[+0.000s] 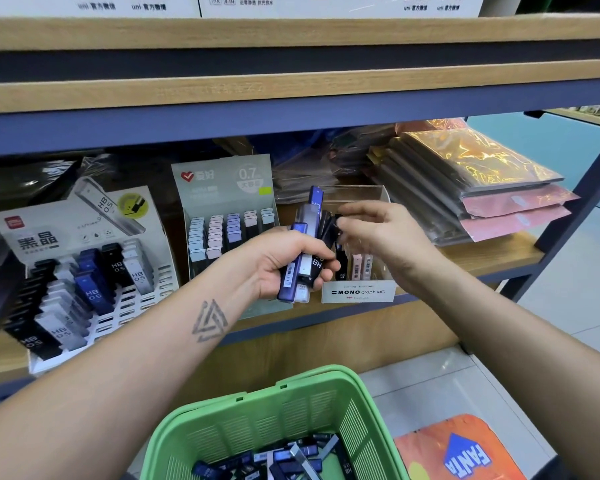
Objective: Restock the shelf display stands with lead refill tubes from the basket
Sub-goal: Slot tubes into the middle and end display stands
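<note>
The left hand (284,261) is wrapped tight around a fanned bunch of flat plastic lead refill tubes (303,251), blue, black and clear ones, held upright in front of the wooden shelf (482,259). The right hand (385,233) is just beside it, fingers curled in, fingertips pinching the top of one black tube (336,225) in that fan.

Right behind the hands sits a small clear plastic display box labelled MONO graph MG (358,292), with a black tube and a few pink ones standing in it. To the left is a grey-green card stand marked 0.7 (222,188), rows of pastel-capped tubes inside. Far left, a white slotted stand (84,282) holds black, blue and white HB 0.5 tubes, with free slots on its near right side.

Down near the bottom, the green plastic basket (267,420) has a loose pile of dark blue and black tubes in it.
</note>
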Demonstrator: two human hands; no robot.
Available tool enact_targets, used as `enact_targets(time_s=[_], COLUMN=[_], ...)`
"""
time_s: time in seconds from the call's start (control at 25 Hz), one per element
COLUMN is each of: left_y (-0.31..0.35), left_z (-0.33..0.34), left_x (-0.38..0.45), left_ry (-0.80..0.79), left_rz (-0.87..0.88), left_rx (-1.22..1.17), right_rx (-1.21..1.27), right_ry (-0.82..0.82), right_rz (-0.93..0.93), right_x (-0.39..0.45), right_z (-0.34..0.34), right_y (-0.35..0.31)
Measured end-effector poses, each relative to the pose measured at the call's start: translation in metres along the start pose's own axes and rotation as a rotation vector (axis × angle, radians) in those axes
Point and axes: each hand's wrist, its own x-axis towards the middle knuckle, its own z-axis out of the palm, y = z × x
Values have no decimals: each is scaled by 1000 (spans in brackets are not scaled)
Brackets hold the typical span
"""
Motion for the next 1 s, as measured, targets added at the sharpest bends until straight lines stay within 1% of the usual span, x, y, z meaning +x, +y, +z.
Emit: enact_targets(time_s=[0.08,0.12,0.28,0.4,0.44,0.56,0.64,0.76,0.84,0.92,1.0], left_y=[-1,-2,0,1,1,1,0,3,5,4,1], left_z=[0,-1,-4,-5,-4,-6,-9,-12,-11,-10,-9], left_x=[-1,-1,-3,-4,-4,-2,-1,0,1,3,6], left_ry=[-14,-15,-4,-18,-28,-20,2,11,29,57,93], left_rz=[5,11,37,44,44,48,49,38,60,82,85], left_rx=[5,6,57,106,114,124,113,36,-12,-42,-52], right_rx=[6,3,155,113,146,413,494,493,413,339,355], right_ry=[-67,-74,-96,-123,-107,-4,26,17,-24,-64,-82], right_rz=[-11,-17,91,108,118,169,150,146,165,202,263], right_x=[-1,-1,5,5,5,8,10,9,8,5,3], right_z=[4,6,0,3,4,-2,-9,-13,-12,-7,-4], right_y=[-1,-1,-1,-1,-2,-5,-7,-6,-4,-1,4])
